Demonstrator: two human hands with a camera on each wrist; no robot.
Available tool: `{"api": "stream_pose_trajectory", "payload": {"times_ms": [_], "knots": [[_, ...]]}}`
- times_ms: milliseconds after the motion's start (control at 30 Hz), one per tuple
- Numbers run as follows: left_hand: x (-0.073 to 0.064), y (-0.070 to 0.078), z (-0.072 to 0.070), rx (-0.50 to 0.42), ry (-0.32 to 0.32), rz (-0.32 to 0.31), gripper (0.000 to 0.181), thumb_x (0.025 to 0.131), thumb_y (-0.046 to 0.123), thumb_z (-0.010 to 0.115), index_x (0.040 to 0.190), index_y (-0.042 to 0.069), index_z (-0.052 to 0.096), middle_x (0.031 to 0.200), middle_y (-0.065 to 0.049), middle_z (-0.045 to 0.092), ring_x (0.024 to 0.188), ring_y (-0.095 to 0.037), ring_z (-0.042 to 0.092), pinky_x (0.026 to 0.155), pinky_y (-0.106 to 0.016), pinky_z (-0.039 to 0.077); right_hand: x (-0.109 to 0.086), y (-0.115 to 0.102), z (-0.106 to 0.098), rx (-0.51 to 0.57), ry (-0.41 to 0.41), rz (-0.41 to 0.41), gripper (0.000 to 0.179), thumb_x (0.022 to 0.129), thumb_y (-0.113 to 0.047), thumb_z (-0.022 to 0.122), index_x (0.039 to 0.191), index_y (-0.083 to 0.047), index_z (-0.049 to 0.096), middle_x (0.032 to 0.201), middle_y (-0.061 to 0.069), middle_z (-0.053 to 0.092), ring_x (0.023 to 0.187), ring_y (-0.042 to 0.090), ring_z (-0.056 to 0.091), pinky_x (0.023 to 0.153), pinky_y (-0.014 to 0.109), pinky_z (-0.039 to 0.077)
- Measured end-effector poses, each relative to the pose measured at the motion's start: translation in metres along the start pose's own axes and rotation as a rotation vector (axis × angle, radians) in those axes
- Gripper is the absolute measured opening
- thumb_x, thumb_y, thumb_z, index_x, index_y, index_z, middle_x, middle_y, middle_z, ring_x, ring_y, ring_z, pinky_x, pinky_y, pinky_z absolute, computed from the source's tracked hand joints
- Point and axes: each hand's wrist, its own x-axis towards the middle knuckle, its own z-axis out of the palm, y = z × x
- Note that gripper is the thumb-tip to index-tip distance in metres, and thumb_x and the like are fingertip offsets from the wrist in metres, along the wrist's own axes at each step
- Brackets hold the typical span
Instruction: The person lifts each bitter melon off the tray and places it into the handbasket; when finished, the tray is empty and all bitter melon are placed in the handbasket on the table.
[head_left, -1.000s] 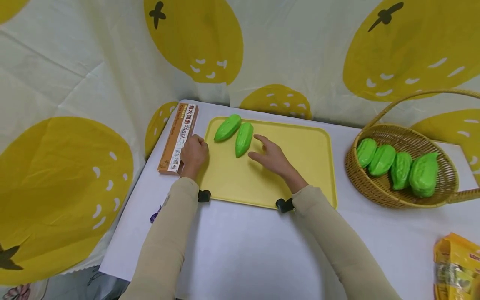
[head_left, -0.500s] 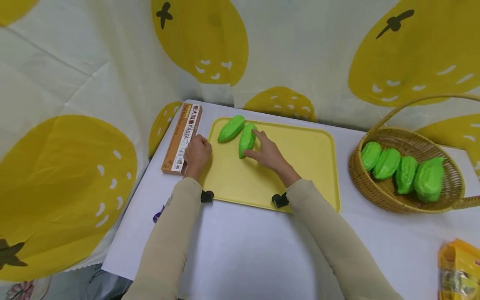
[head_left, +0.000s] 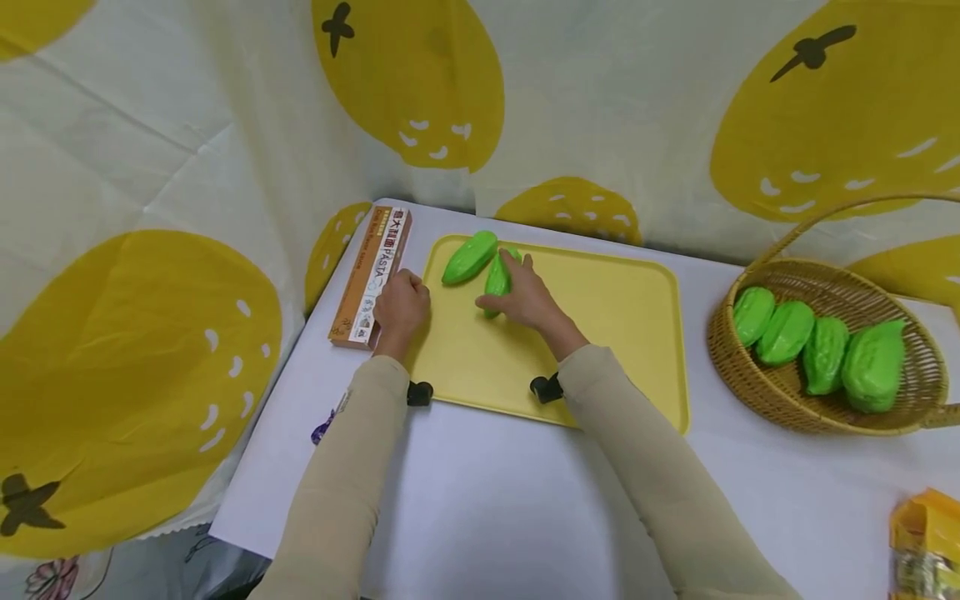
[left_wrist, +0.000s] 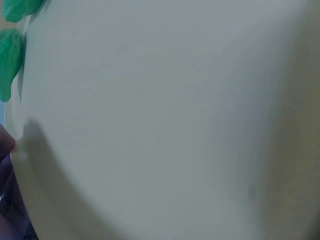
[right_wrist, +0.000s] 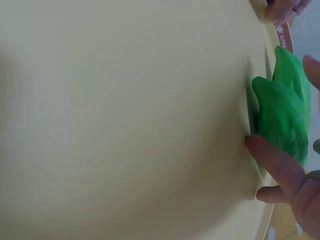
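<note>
Two green ridged fruits lie near the far left corner of the yellow tray (head_left: pixel 600 333). My right hand (head_left: pixel 528 296) reaches over the nearer fruit (head_left: pixel 497 283). In the right wrist view, its fingers (right_wrist: pixel 277 162) are stretched along one side with a fingertip down at the tray, and the thumb (right_wrist: pixel 312 70) stands apart on the other side. The farther fruit (head_left: pixel 470 257) lies just left. My left hand (head_left: pixel 402 307) is curled at the tray's left rim; in the left wrist view, a digit presses the rim (left_wrist: pixel 17 155) while the other fingers fold outside it.
Left of the tray lies a pasta box (head_left: pixel 371 279). At the right, a handled wicker basket (head_left: pixel 750 400) holds several more green fruits (head_left: pixel 783 333). A yellow packet (head_left: pixel 926 546) lies at the lower right, and a small purple wrapper (head_left: pixel 322 427) near my left forearm.
My right hand has moved left, from beside the nearer fruit to over it, with thumb and fingers around its sides. The left hand has stayed at the tray rim. The view has shifted slightly.
</note>
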Motion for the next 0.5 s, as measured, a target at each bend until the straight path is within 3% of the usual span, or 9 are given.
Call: {"api": "stream_pose_trajectory", "payload": {"times_ms": [500], "knots": [[0.000, 0.001, 0.000, 0.013, -0.006, -0.014, 0.020, 0.101, 0.020, 0.051, 0.111, 0.012, 0.066, 0.115, -0.011, 0.072, 0.102, -0.038, 0.068, 0.086, -0.056, 0.055, 0.002, -0.001, 0.011, -0.078, 0.024, 0.018, 0.095, 0.091, -0.023, 0.076, 0.165, -0.019, 0.017, 0.167, 0.031, -0.011, 0.145, 0.048, 0.037, 0.116, 0.055, 0.039]]}}
